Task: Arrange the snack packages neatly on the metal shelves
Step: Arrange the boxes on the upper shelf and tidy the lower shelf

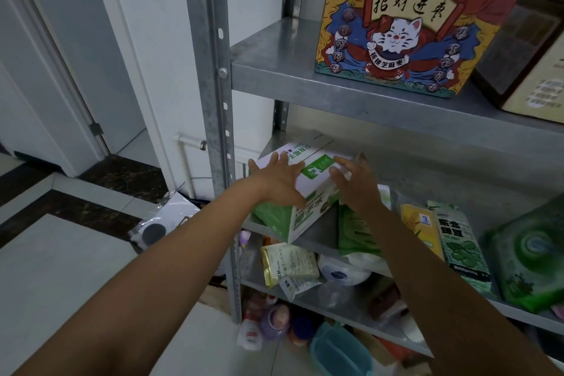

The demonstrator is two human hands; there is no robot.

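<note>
A white and green carton (308,171) sits tilted at the left end of the middle metal shelf (323,241), one corner jutting past the shelf's front edge. My left hand (279,178) lies on its top with fingers spread and straight. My right hand (355,183) holds the carton's right side, its fingers curved round the edge. To the right on the same shelf stand a green pouch (355,235), a yellow packet (419,229), a green bean bag (460,244) and a large green pack (531,253).
A colourful cat box (393,30) and a brown box (528,55) stand on the upper shelf (274,70). The lower shelf holds loose packets (290,262) and a white bowl (341,273). Bottles (274,320) and a teal tub (338,351) sit on the floor. A steel upright (218,101) stands left.
</note>
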